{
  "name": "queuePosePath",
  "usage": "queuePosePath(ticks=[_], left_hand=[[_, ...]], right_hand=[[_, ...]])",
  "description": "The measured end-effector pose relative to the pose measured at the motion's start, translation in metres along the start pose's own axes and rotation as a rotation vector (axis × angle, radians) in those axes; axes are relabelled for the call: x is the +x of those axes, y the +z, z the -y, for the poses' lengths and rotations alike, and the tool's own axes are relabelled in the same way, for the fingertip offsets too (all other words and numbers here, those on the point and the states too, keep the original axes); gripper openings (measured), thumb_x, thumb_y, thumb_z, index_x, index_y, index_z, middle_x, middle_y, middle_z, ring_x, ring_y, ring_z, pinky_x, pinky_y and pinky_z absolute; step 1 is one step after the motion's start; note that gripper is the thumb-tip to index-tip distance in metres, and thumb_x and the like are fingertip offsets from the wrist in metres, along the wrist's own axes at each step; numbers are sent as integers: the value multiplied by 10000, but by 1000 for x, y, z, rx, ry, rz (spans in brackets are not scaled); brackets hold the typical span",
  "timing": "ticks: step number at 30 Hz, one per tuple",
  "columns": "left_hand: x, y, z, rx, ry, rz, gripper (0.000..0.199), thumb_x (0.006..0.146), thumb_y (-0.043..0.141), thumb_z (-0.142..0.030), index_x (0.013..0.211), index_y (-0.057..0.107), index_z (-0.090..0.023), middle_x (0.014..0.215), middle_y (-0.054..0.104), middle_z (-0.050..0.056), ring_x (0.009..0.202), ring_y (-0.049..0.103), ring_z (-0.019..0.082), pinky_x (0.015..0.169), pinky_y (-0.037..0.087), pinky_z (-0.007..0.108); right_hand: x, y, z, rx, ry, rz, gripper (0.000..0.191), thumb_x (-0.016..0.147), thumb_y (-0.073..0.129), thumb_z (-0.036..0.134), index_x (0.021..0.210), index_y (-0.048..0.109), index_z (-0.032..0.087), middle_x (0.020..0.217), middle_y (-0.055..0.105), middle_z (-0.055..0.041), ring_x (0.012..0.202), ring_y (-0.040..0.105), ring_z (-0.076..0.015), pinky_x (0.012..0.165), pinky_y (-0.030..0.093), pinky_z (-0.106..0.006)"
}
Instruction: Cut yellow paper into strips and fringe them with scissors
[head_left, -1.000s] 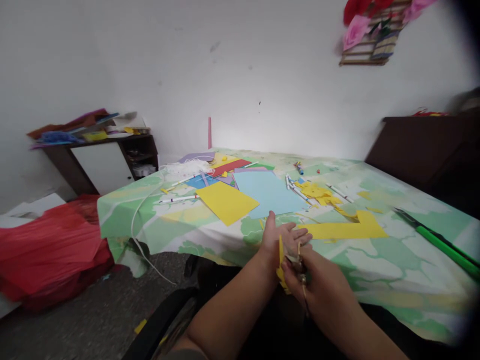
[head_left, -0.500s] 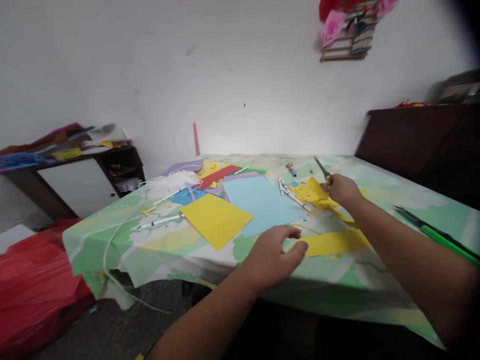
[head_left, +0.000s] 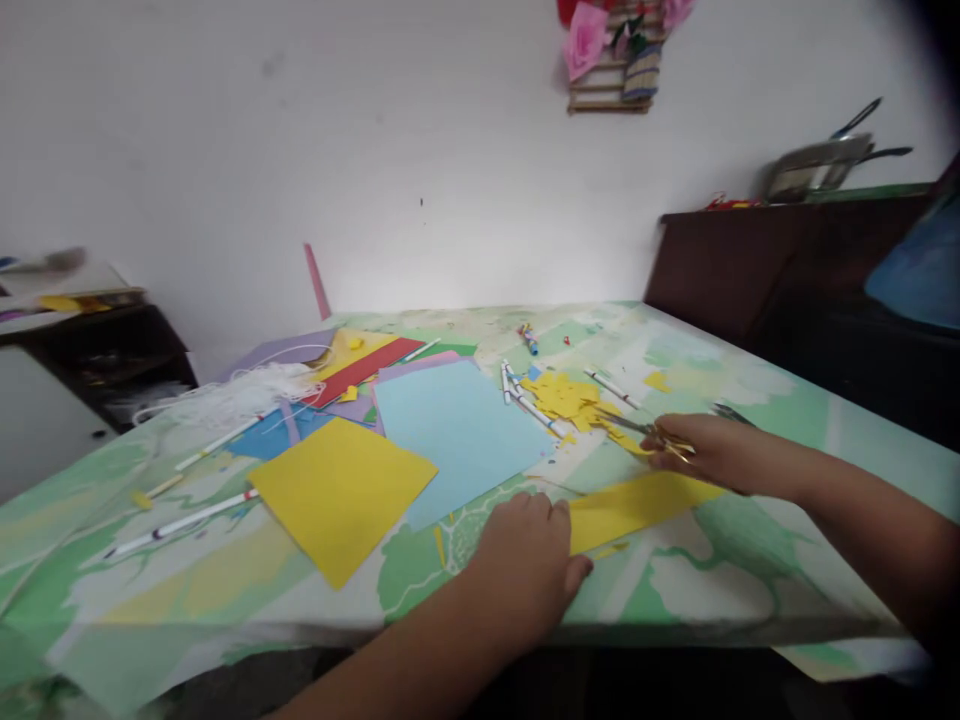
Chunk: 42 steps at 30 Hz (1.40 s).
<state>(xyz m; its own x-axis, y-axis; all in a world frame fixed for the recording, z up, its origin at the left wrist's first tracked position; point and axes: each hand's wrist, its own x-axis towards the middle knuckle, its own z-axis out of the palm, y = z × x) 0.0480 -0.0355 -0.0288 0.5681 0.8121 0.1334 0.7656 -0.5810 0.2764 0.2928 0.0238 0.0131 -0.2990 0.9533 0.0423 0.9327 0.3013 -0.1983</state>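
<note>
My left hand (head_left: pixel 525 555) is at the left end of a yellow paper strip (head_left: pixel 637 507), its fingers bent down on the far side and the thumb on the near side. The hand covers that end of the strip. My right hand (head_left: pixel 712 450) is closed around the gold handles of a pair of scissors (head_left: pixel 634 424). Their blades point left, over the near edge of a heap of yellow paper scraps (head_left: pixel 562 398). A second pair of scissors (head_left: pixel 731 412) is mostly hidden behind my right hand.
Light blue paper (head_left: pixel 461 430) and a yellow sheet (head_left: pixel 341 495) lie left of the scraps. Markers (head_left: pixel 187 522), red paper (head_left: pixel 364 370) and tangled white cord (head_left: pixel 240 392) are further left. A dark cabinet (head_left: pixel 742 255) stands at the right.
My right hand has lowered the scissors towards the table beside the scraps. My left hand has come down onto the strip's left end. The view has turned right.
</note>
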Motion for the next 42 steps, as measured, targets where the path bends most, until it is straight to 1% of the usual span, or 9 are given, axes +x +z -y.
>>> queuePosePath(ticks=[3, 7, 14, 21, 25, 30, 34, 39, 42], left_hand=[[-2, -3, 4, 100, 12, 40, 277, 757, 410, -369, 815, 555, -141, 828, 557, 89, 804, 490, 237, 688, 407, 381], [-2, -4, 5, 155, 49, 14, 264, 779, 378, -364, 757, 546, -160, 792, 548, 63, 776, 483, 210, 671, 405, 352], [-2, 1, 8, 230, 106, -82, 282, 814, 302, -260, 701, 541, -163, 772, 534, 61, 770, 467, 177, 708, 385, 325], [0, 6, 7, 155, 71, -141, 313, 756, 414, -401, 877, 535, -139, 852, 575, 79, 826, 492, 202, 743, 395, 328], [2, 11, 5, 180, 71, -184, 351, 734, 438, -402, 954, 534, -147, 847, 593, 83, 809, 509, 225, 729, 402, 355], [6, 15, 8, -26, 34, -222, 408, 694, 493, -358, 1050, 514, -160, 908, 588, 78, 831, 517, 210, 749, 410, 338], [5, 14, 9, -141, 15, -280, 383, 711, 470, -267, 1076, 496, -155, 926, 571, 64, 797, 519, 158, 754, 417, 290], [0, 11, 10, -265, 132, -443, 348, 703, 483, -193, 1049, 497, -154, 868, 550, 43, 824, 501, 134, 804, 401, 272], [-3, 8, 11, -314, 201, -568, 343, 702, 492, -180, 1044, 482, -149, 916, 527, 57, 851, 493, 129, 822, 398, 284]], right_hand=[[-21, 12, -4, 0, 54, 86, 219, 654, 509, 409, 763, 528, 220, 792, 584, -42, 692, 525, -182, 578, 373, -270], [-23, 27, -10, -54, 94, 59, 165, 635, 514, 370, 685, 499, 214, 735, 564, -37, 652, 509, -178, 565, 365, -274], [-26, 24, -2, 3, 99, -12, 173, 649, 511, 386, 656, 468, 218, 720, 567, -32, 654, 497, -181, 572, 359, -277], [-40, 33, 27, 19, 53, -92, 180, 620, 540, 357, 678, 453, 211, 774, 557, -38, 704, 500, -186, 595, 358, -272], [-37, 37, 35, 14, 48, -99, 179, 637, 520, 355, 681, 437, 203, 753, 533, -43, 680, 483, -173, 573, 347, -261], [-26, 39, 37, -20, -2, -76, 180, 585, 571, 315, 629, 438, 202, 674, 523, -20, 607, 461, -155, 519, 317, -245], [-23, 41, 40, -39, -37, -105, 107, 632, 523, 271, 630, 443, 200, 676, 532, -23, 617, 464, -149, 531, 317, -240], [-27, 44, 40, -23, -36, -204, 57, 691, 432, 226, 641, 426, 198, 666, 533, -33, 630, 478, -153, 546, 336, -244], [-32, 40, 41, 9, -50, -281, 22, 692, 428, 213, 681, 422, 195, 716, 542, -42, 682, 492, -159, 592, 361, -254]])
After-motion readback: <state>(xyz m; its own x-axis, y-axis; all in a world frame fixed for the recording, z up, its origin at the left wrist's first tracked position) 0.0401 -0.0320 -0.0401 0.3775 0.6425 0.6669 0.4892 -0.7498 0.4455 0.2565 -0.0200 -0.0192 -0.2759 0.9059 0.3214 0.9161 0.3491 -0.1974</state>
